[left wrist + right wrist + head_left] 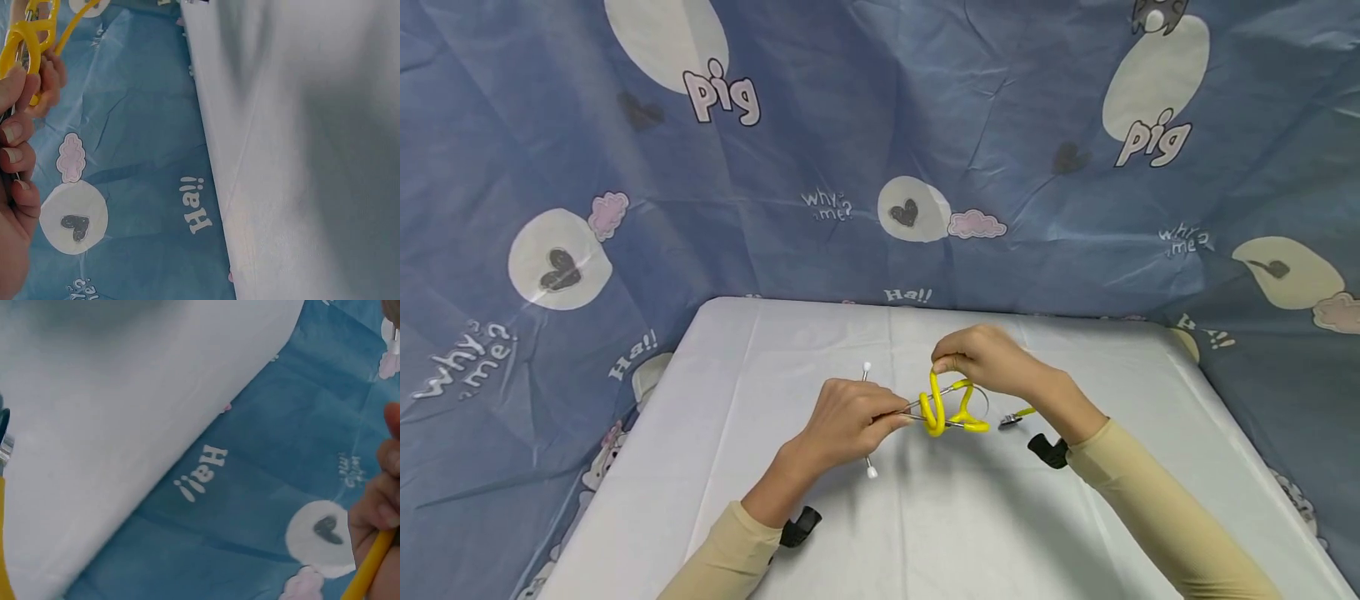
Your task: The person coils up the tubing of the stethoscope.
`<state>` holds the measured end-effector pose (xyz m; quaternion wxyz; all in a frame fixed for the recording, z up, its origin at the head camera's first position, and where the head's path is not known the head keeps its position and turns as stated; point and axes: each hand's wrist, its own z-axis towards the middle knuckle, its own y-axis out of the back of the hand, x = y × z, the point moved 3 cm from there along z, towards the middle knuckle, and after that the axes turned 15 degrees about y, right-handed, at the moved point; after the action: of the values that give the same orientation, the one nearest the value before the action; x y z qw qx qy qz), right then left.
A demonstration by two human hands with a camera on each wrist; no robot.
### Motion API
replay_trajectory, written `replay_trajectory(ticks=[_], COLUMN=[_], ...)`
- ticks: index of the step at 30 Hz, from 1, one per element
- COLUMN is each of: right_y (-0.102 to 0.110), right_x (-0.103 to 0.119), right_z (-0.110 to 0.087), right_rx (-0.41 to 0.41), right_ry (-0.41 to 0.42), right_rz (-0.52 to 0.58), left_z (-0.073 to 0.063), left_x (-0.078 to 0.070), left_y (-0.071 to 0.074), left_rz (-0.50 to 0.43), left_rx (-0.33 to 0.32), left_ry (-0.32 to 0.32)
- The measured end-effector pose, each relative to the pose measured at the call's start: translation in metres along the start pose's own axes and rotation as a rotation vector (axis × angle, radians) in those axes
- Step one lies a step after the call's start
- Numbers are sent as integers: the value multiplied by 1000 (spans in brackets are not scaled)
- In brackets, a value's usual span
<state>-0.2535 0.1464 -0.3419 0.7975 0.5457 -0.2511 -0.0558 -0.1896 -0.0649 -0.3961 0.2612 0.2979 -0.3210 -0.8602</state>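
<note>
A stethoscope with yellow tubing (935,421) is held over the white table. My left hand (850,421) grips its metal ear tubes, and the white ear tips (872,472) stick out on either side of that hand. To the right, my right hand (988,358) pinches a stretch of yellow tube, which loops around the metal tubes. The round metal chest piece (1011,421) hangs below the right wrist on a short visible length of tube; the right forearm hides the rest. In the right wrist view, yellow tube (372,565) runs out of the right hand's curled fingers.
The white-covered table (820,333) reaches back to a blue printed cloth (820,150) that hangs behind and at the sides. Black wrist mounts (801,527) show under both forearms. Shadows of the arms fall across the table's front right.
</note>
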Motion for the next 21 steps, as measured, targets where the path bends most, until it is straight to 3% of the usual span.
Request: replay_trajectory(ticks=[6,9,13,18,21], right_y=[-10,-16,-23,-33,-40], right_x=[-12,-14,-15,-16,-16], right_z=[-7,-9,-13,-21,-24], right_rx=[25,32,-1,-58,-93], right_ry=[-110,-126,-116,-82,-119], right_rz=[438,591,670,670,708], left_z=[2,4,6,5,5], left_x=[-5,-8,-9,-6,-4], left_y=[0,0,2,4,4], left_rz=[-68,-104,-140,-144,-138], left_rx=[-30,-34,-55,-76,-93], left_ry=[-30,-29,10,62,97])
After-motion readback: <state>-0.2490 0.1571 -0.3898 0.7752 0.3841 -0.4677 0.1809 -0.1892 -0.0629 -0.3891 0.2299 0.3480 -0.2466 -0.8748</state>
